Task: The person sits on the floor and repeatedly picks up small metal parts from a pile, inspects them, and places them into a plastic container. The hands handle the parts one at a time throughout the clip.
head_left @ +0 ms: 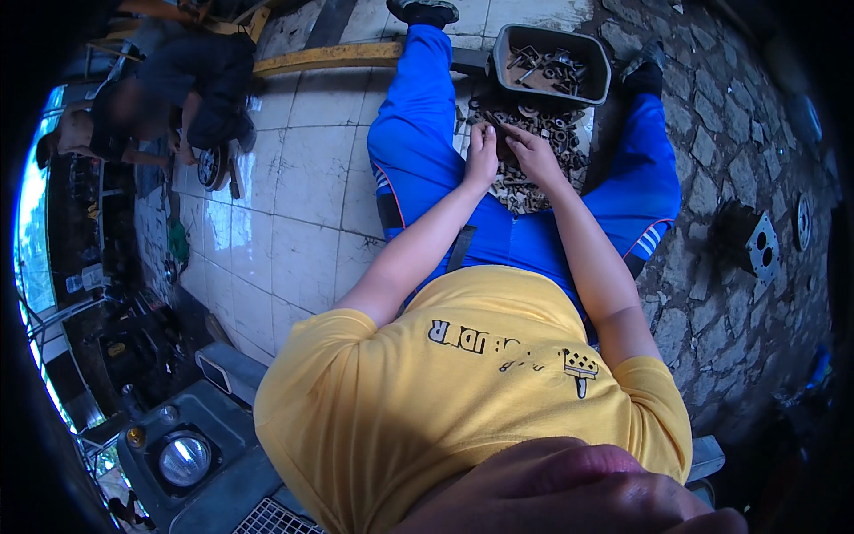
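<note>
Between my spread legs, a pile of loose nuts, bolts and washers (567,151) lies on the floor. My left hand (481,153) is over the near left part of the pile, its fingers closed together. My right hand (532,153) is just beside it, fingers bent inward toward the left. Something small and dark seems to be at the fingertips of both hands, too small to make out against the pile. Just beyond the pile stands a grey plastic tub (503,55) with bolts and other metal pieces (551,69) in it.
Pale tiles (307,169) cover the floor on the left, rough stone paving (712,169) the right. A yellow beam (329,59) lies beyond my left leg. A metal block with round holes (761,247) stands at right. Another person (169,98) crouches at far left. A vehicle headlight (185,460) is behind me.
</note>
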A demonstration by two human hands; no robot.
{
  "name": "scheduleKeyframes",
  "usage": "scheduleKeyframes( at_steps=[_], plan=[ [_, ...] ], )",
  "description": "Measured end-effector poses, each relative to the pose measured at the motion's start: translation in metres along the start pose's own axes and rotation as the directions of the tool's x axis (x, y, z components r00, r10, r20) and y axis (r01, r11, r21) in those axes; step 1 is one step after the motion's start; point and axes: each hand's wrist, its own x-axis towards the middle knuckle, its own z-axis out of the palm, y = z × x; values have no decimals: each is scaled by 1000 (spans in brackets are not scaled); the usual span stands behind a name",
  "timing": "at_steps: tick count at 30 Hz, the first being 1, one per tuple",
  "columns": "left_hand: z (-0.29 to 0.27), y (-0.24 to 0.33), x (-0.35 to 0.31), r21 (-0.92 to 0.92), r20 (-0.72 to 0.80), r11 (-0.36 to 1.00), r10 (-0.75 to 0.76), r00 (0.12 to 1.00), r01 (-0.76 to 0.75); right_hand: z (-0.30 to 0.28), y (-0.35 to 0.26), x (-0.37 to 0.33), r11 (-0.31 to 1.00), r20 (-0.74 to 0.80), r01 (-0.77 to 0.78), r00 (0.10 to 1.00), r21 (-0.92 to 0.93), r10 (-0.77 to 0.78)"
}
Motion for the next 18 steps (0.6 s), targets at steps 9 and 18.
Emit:
scheduleKeyframes(
  at_steps=[9, 18],
  plan=[
    [2, 19, -6, 151, -15, 986, 69, 997, -66, 2, -12, -4, 998, -67, 22, 997, -65, -26],
    [0, 1, -3, 113, -13, 993, 12, 1000, -11, 9, -21, -12, 973, -94, 196, 974, -124, -208]
  ],
)
